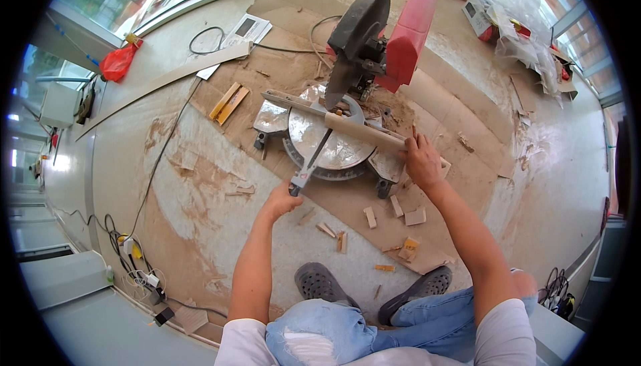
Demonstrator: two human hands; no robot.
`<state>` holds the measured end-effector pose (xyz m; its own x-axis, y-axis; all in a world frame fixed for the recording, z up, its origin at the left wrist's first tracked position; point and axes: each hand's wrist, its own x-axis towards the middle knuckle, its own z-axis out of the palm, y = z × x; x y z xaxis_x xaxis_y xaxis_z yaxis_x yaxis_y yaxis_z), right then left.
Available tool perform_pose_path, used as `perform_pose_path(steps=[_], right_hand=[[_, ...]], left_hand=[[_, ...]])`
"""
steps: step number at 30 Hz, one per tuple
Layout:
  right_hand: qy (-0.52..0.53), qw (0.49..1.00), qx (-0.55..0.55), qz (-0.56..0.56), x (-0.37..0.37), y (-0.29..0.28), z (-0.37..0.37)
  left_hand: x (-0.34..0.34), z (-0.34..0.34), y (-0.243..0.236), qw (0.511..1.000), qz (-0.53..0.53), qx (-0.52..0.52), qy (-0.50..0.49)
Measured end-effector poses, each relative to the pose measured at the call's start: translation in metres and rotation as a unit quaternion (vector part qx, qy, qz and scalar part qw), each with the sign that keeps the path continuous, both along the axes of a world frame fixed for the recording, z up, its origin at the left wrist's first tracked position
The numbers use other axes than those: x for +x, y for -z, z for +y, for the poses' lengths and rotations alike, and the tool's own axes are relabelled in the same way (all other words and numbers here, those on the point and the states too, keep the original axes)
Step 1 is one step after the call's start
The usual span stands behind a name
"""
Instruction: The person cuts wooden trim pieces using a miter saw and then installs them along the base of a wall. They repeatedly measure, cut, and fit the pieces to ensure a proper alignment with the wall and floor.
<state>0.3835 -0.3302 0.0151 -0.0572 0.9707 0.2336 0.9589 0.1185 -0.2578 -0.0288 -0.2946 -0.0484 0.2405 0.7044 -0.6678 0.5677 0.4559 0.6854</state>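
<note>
A mitre saw stands on the floor in front of me, its red motor housing (408,39) and toothed blade (339,82) raised above the round metal turntable (307,129). My left hand (279,202) is closed round the black handle (294,190) at the end of the turntable's arm. Across the saw bed, along the fence, lies a pale wooden strip (366,132). Closed on its right end is my right hand (424,163); a thin brown stick shows by the fingers, its kind unclear.
Several wood offcuts (415,216) lie between the saw and my shoes. A yellow-edged piece (228,103) and a long board (160,84) are on the left. Sawdust-covered cardboard (447,92) spreads under the saw. A black cable (160,159) crosses the floor; plastic-wrapped things (527,49) sit far right.
</note>
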Motion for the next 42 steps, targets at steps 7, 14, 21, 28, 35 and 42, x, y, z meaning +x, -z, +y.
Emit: perform_pose_path(steps=[7,14,21,28,35,42], right_hand=[[0.011,1.0,-0.006,0.003,0.009,0.003,-0.004],[0.0,1.0,-0.02,-0.01,0.009,0.01,-0.001],[-0.008,0.999,-0.036,-0.019,0.055,0.005,0.01],[-0.026,0.998,-0.049,-0.035,0.063,0.009,0.007],[-0.031,0.997,-0.043,-0.057,0.063,0.008,0.011],[-0.049,0.992,-0.053,-0.099,0.058,-0.001,0.018]], left_hand=[[-0.019,0.055,-0.005,0.994,0.07,0.058,0.057],[-0.01,0.028,-0.011,0.958,0.196,0.179,0.108],[0.037,-0.019,-0.001,0.971,0.147,0.18,0.048],[0.027,-0.019,0.009,0.973,0.134,0.165,0.087],[0.007,0.011,0.003,0.973,0.111,0.175,0.098],[0.012,0.003,-0.01,0.964,0.173,0.189,0.066]])
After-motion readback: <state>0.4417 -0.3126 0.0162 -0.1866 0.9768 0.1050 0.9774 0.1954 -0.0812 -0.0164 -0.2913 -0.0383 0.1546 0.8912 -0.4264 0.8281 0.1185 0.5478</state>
